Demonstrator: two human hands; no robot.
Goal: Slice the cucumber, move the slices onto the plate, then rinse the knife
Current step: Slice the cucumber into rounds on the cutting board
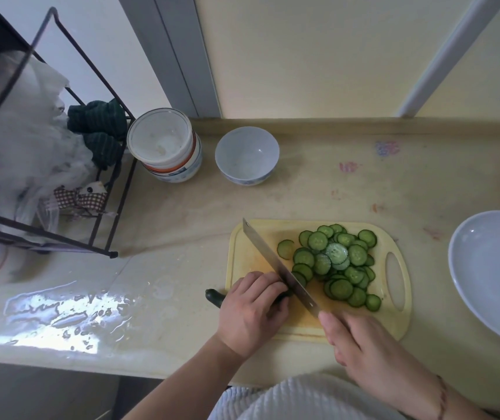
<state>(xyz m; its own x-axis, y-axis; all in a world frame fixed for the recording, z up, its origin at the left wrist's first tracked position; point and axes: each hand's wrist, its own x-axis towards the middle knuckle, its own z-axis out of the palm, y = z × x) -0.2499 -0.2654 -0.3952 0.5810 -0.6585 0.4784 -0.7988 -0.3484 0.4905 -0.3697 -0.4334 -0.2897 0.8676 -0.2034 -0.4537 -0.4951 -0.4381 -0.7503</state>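
My left hand [250,310] curls over the last stub of cucumber [216,297], pinning it at the nine o'clock edge of the yellow cutting board [400,325] on the desk [167,237]; only its dark tip pokes out past my knuckles. My right hand [364,344] has its grip closed around the handle of the knife [276,262], whose long blade runs toward eleven o'clock, its edge beside my left fingertips. A heap of slices [333,262] lies at the board's two o'clock side. The empty white plate [485,268] waits at three o'clock. The stub looks firm but wet and short, likely to roll, so I judge fingertips tucked back is safest. The thin slices seem limp and slippery, best scooped together.
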